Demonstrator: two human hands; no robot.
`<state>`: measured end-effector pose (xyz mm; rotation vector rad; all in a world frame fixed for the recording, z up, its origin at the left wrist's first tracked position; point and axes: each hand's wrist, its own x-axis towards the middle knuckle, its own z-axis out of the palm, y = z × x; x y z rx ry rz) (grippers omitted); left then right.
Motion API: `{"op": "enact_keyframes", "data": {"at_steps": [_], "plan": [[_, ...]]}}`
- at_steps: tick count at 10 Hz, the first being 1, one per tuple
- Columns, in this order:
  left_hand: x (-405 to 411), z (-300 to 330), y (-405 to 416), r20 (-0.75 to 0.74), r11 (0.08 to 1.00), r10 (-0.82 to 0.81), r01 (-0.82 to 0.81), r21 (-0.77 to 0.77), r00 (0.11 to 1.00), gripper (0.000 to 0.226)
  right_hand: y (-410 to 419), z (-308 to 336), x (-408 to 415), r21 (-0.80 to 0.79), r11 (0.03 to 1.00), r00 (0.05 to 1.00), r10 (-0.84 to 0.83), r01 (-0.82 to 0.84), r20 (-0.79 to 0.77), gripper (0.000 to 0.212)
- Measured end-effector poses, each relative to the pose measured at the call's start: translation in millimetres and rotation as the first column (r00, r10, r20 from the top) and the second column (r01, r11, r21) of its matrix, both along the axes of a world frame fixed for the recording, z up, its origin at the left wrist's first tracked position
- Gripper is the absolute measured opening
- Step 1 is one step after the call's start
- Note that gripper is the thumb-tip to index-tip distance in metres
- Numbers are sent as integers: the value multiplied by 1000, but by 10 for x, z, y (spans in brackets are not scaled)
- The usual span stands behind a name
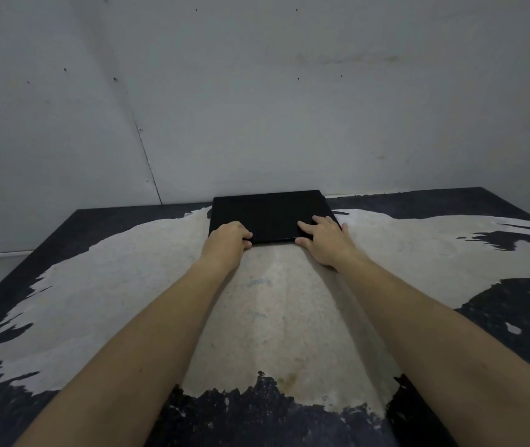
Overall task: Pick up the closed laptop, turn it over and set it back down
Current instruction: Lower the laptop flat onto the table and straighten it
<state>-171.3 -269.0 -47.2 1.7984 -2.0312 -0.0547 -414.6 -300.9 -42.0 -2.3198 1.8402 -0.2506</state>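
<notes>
A closed black laptop (270,212) lies flat at the far middle of the table (102,291), close to the wall. My left hand (228,238) curls over its near left corner, fingers bent around the front edge. My right hand (321,237) rests on the near right corner, fingers spread flat on the lid and thumb against the front edge. Both forearms stretch out over the table toward it.
The table top is dark with a large worn pale patch across its middle. A grey wall (257,108) rises right behind the laptop. The table's left edge (21,262) drops off to a lower floor area.
</notes>
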Motion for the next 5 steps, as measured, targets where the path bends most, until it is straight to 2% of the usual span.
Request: {"op": "enact_keyframes", "data": {"at_steps": [2,4,5], "plan": [[-37,10,29,-17,1000,23,-23,3,1000,28,10,-8,22,21,1000,1000,-17,17,-14,58],[-124,95,155,28,999,44,-45,30,999,33,88,1,68,48,997,998,-68,68,-9,62],[-148,142,263,39,997,74,-74,-12,996,39,138,20,104,-10,994,994,-107,107,13,65]]}}
